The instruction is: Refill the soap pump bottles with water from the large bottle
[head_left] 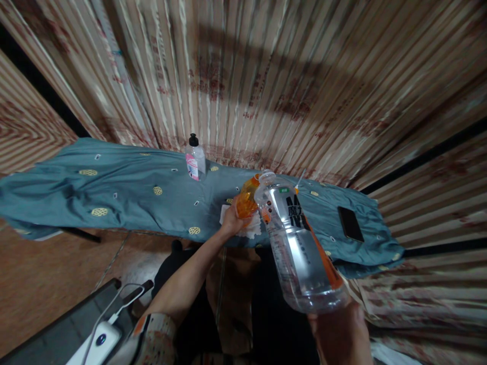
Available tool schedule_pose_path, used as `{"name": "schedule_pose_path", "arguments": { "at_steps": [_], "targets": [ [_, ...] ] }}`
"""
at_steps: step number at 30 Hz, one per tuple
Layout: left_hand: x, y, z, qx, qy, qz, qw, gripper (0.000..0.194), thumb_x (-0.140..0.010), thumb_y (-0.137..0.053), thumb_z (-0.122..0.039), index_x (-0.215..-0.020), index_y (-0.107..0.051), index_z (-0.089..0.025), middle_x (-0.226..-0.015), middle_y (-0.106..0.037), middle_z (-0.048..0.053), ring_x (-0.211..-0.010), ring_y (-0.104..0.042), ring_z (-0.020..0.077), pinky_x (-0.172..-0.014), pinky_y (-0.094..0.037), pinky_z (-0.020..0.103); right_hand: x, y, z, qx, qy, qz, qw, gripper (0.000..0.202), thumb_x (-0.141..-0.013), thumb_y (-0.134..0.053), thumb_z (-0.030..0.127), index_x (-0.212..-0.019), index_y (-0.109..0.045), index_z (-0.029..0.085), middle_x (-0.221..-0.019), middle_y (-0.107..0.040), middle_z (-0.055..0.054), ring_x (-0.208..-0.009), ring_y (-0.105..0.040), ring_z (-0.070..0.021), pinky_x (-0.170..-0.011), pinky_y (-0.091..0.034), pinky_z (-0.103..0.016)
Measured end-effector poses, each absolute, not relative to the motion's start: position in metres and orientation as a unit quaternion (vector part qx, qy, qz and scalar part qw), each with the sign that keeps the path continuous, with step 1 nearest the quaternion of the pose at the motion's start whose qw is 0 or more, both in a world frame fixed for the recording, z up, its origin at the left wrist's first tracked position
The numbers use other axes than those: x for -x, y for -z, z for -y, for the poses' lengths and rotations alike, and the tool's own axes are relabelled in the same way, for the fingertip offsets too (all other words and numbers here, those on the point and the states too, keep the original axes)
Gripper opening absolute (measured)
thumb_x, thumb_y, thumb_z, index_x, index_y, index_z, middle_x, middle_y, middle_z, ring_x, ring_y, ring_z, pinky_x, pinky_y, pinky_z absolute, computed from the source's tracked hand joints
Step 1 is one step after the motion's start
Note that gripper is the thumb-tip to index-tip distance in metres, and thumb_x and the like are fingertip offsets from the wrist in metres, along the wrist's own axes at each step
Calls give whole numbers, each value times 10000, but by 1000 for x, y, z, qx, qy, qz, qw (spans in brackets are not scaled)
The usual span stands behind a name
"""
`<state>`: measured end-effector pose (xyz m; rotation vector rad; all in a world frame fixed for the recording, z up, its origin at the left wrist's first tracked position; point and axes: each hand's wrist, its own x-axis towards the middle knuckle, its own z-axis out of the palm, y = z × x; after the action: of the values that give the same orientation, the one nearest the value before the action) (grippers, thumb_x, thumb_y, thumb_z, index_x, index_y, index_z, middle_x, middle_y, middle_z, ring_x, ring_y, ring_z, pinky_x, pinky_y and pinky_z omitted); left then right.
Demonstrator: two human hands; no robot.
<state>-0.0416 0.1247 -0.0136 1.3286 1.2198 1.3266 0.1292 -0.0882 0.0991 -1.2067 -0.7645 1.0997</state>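
Head view: my left hand (230, 223) was closed around an orange bottle (247, 199), low over the cloth (144, 187), and my right hand (340, 329) was gripping a large transparent bottle (300, 248) at its base, fingers mostly hidden. The large bottle tilted up and leftward, its neck right by the top of the orange bottle; couldn't tell if they touched. Label on the large one: silver with an orange side band, bold black print, the character 魔 legible and the next one cut by the curve, other big black letters partial, small green patch near the neck, fine print too small. The third bottle (196, 162), black cap and pink-white label, stood upright toward the back edge; its text was unreadable. Red characters on the curtain (262, 86) were too blurred to make out.

Edges: the cloth's front edge ran just past my left wrist, and the large bottle overhung it, base toward me. White paper (251, 229) lay under the orange bottle, near that edge. Curtain close behind the back edge, so less room there; wide stretch of cloth left of the third bottle. Dark phone (350, 223) lay flat near the right end, well apart from both hands
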Motion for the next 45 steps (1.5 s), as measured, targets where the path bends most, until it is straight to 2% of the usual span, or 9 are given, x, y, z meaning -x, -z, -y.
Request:
{"name": "schedule_pose_path", "arguments": {
  "at_steps": [2, 8, 16, 20, 25, 30, 37, 41, 45],
  "targets": [
    [42, 12, -124, -535, -531, -495, 433, 729, -576, -784, -120, -1246, -510, -208, -1070, -706, 40, -989, -686, 244, -910, -559, 405, -127, -103, 87, 517, -501, 288, 631, 526, -936, -477, 609, -1347, -581, 298, -1313, -695, -75, -1109, -705, -278, -859, -589, -396],
    [42, 9, -123, -535, -520, -503, 437, 701, -590, -805, -161, -1227, -517, -212, -1060, -713, 40, -952, -692, 234, -881, -567, 394, -123, -114, 90, 507, -532, 223, 640, 580, -872, -642, 548, -1399, -547, 324, -1254, -733, -54, -1129, -698, -265, -960, -548, -392],
    [44, 6, -122, -548, -514, -503, 427, 680, -597, -776, -94, -1215, -513, -202, -1074, -709, 58, -971, -685, 231, -873, -561, 361, -128, -108, 97, 511, -550, 236, 618, 368, -827, -709, 525, -1144, -738, 341, -1205, -757, -41, -1176, -672, -278, -996, -538, -418],
    [43, 7, -122, -547, -508, -507, 431, 681, -586, -780, -93, -1201, -504, -198, -1069, -712, 49, -947, -686, 218, -861, -561, 343, -126, -108, 97, 488, -562, 235, 625, 403, -802, -734, 505, -1173, -725, 348, -1132, -784, -41, -1159, -683, -268, -955, -571, -389],
    [43, 8, -122, -547, -507, -519, 417, 676, -569, -805, -110, -1178, -527, -199, -1048, -725, 46, -947, -692, 231, -870, -565, 361, -127, -105, 96, 491, -568, 238, 616, 411, -806, -693, 574, -1164, -722, 374, -1126, -786, -31, -1106, -706, -288, -935, -576, -446],
    [44, 7, -122, -548, -513, -505, 426, 686, -581, -785, -91, -1202, -514, -199, -1058, -726, 48, -945, -696, 224, -879, -571, 370, -138, -97, 96, 502, -573, 166, 626, 386, -841, -643, 600, -1146, -732, 380, -1031, -810, -32, -964, -756, -260, -873, -591, -415],
    [43, 13, -123, -554, -506, -515, 415, 700, -605, -786, -120, -1237, -498, -205, -1091, -710, 54, -978, -688, 236, -900, -562, 389, -132, -99, 92, 499, -603, 214, 585, 602, -806, -566, 740, -1266, -670, 367, -1123, -784, -79, -1073, -719, -337, -1017, -498, -548],
    [42, 19, -126, -557, -501, -517, 413, 713, -598, -780, -103, -1239, -488, -210, -1067, -704, 30, -958, -686, 218, -884, -564, 367, -128, -100, 92, 487, -625, 234, 564, 632, -778, -610, 730, -1278, -662, 348, -1186, -757, -121, -1101, -703, -369, -998, -501, -583],
    [43, 20, -127, -563, -506, -518, 399, 705, -590, -785, -94, -1223, -494, -204, -986, -703, 7, -883, -684, 199, -834, -565, 334, -128, -103, 92, 475, -652, 204, 555, 602, -721, -672, 735, -1209, -691, 382, -1207, -753, -89, -1061, -722, -356, -937, -543, -569]
  ]
}}
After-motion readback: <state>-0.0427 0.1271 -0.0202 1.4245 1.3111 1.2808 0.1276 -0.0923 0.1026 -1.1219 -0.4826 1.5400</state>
